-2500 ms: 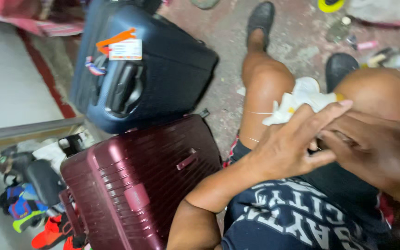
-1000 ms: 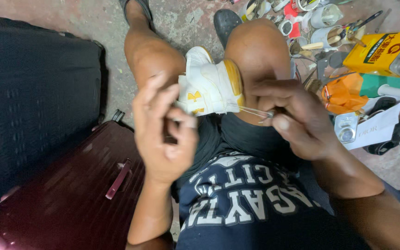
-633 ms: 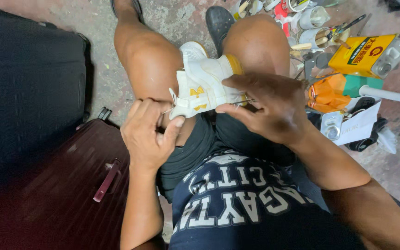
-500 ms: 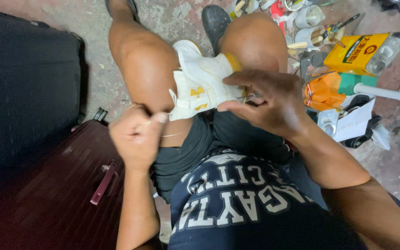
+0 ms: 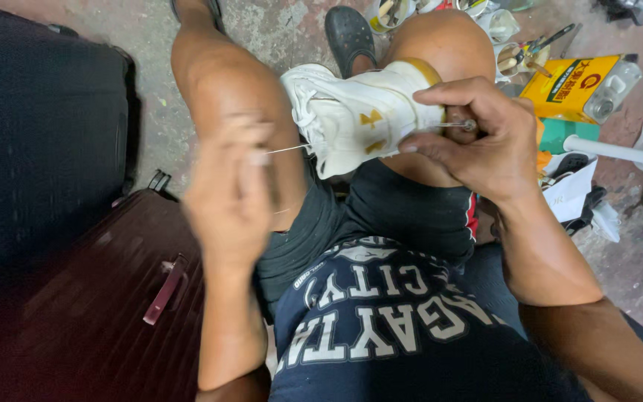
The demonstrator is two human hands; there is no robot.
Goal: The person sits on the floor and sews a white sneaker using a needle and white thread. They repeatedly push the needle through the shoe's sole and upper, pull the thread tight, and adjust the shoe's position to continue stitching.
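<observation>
Sneaker, white high-top with gold trim (image 5: 362, 119), sits wedged between the person's bare knees, sole side facing the right knee. Right hand (image 5: 478, 138) is closed on the shoe's heel end, fingers pinching a thin metal needle or awl (image 5: 459, 125) against it. Left hand (image 5: 232, 193) is blurry, looks curled shut around a pale thread (image 5: 288, 148) running taut to the shoe. Maroon hard-shell suitcase (image 5: 98, 298) just beside the left arm, yellow tin can (image 5: 578, 83) past the right hand.

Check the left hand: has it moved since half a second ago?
Yes. The left hand has risen from the lap toward the white high-top shoe clamped between the knees, drawing thread taut.
</observation>
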